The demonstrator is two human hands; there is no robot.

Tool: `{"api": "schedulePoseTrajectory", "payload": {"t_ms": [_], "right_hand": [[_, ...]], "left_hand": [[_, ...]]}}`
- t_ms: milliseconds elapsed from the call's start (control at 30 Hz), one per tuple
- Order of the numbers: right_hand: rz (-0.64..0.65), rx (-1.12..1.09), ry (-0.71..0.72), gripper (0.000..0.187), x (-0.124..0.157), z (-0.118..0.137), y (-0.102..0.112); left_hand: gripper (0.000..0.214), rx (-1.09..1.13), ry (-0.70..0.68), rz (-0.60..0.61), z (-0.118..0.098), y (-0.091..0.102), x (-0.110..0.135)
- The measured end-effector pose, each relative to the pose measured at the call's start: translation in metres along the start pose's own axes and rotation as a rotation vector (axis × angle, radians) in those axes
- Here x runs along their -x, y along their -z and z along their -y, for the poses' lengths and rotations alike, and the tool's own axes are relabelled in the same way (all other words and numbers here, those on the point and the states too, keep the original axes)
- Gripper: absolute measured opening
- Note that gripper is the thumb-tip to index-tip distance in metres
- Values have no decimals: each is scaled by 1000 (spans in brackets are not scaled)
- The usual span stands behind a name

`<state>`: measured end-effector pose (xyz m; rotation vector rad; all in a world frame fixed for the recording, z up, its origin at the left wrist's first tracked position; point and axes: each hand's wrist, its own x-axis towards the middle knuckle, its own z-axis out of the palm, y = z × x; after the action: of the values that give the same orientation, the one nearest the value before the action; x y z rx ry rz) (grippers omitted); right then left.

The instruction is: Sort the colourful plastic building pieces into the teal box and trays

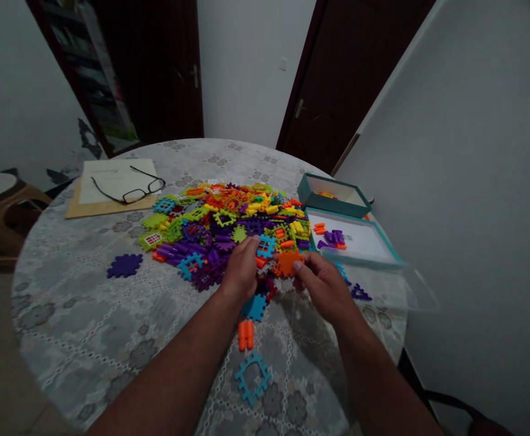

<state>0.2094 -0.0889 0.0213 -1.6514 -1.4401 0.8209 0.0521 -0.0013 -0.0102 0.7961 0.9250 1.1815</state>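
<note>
A heap of bright plastic interlocking pieces lies in the middle of a round table with a patterned cloth. My left hand is curled at the heap's near edge, fingers closed on small pieces I cannot make out. My right hand pinches an orange toothed piece between thumb and fingers, right beside the left hand. Under the hands lie a blue piece, two orange pegs and a blue frame piece.
A teal box and its tray with orange and purple pegs stand at the right. A purple piece lies alone at the left. Glasses rest on papers at the back left. A stool stands beyond the table.
</note>
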Motion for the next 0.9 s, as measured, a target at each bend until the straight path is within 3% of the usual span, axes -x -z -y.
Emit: {"api": "schedulePoseTrajectory", "payload": {"t_ms": [100,200,467,533,633,733,900], "right_hand": [[70,71,-4,31,-16,2,23],[81,104,-2,28,-51,3,50],[-313,7,-157,5,-198,-6,122],[-378,-9,-160,16,-217,-8,130],[-417,-8,-162,31,-222,-8,128],[-336,-4,-138,25,-201,-2,110],[165,5,43,23,-130,15,50]], "left_hand": [[25,164,127,29,0,-1,-1],[22,170,156,41,3,2,-2],[48,75,135,102,10,8,-6],[50,84,149,87,9,8,-8],[46,124,157,78,7,9,-11],[41,124,162,95,6,11,-12],[38,89,181,167,6,10,-8]]}}
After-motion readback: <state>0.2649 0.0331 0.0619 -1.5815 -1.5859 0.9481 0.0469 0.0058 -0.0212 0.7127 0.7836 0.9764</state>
